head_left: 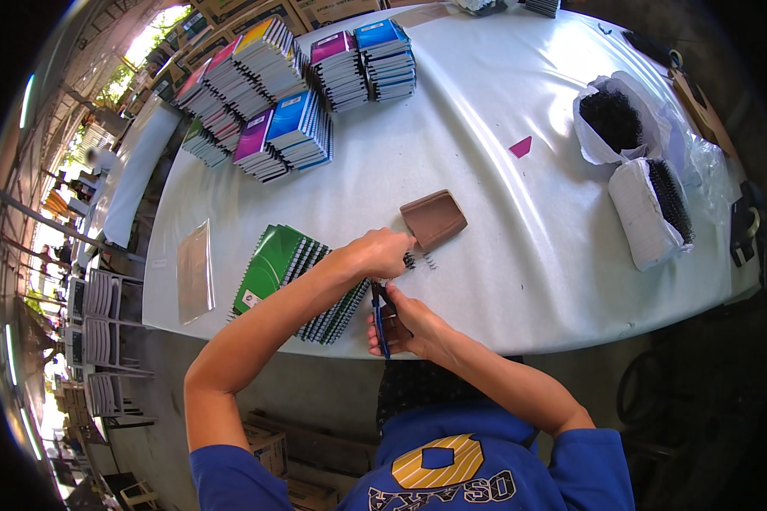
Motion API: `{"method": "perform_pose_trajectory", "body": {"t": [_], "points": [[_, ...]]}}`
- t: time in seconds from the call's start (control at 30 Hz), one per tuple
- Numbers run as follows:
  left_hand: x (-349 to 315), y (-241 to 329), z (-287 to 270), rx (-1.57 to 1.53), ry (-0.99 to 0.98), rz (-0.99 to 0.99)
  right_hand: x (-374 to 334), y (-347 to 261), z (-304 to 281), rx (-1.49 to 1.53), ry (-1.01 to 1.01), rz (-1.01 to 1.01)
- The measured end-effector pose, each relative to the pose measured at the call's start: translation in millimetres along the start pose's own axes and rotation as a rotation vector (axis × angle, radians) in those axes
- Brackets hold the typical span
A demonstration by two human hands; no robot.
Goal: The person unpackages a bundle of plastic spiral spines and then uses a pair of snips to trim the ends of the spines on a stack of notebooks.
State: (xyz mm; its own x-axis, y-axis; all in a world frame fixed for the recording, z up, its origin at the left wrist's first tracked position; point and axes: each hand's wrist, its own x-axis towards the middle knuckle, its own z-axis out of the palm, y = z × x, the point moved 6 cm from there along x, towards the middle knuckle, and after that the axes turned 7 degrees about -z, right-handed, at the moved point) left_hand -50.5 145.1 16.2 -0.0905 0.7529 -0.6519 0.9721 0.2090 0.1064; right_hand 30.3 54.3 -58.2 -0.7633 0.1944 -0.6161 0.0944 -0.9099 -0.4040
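Note:
My right hand [407,325] is closed around blue-and-black-handled pliers [382,319], whose jaws point away from me. Just above it, my left hand [382,254] is closed, its fingers bent down between a brown block-like box [435,218] and the pliers' tip. What those fingers hold, if anything, is hidden. Small black coil bits [429,261] lie on the table beside them. Under my left forearm, fanned green spiral notebooks [268,262] lie overlapping, their black bindings showing; the arm covers part of them.
Stacks of purple, blue, yellow and red spiral notebooks [291,119] stand at the far left. A clear plastic sleeve [195,277] lies at the left. To the right are white-wrapped bundles of black coils [648,213], a pink scrap [521,147] and a black tool [746,226].

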Motion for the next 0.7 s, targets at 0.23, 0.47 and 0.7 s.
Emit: {"method": "perform_pose_trajectory", "body": {"t": [0.23,0.47,0.7], "points": [[9.7,4.3,2.7,0.035,-0.103,-0.079,4.7,-5.5,1.8,-0.018,0.012,-0.042],[11.4,10.3,0.2,0.087,-0.111,-0.072,6.5,-9.4,-3.5,-0.054,0.008,-0.025],[10.4,5.4,2.1,0.053,-0.100,-0.067,5.9,-7.5,-2.4,-0.052,-0.014,0.020]]}}
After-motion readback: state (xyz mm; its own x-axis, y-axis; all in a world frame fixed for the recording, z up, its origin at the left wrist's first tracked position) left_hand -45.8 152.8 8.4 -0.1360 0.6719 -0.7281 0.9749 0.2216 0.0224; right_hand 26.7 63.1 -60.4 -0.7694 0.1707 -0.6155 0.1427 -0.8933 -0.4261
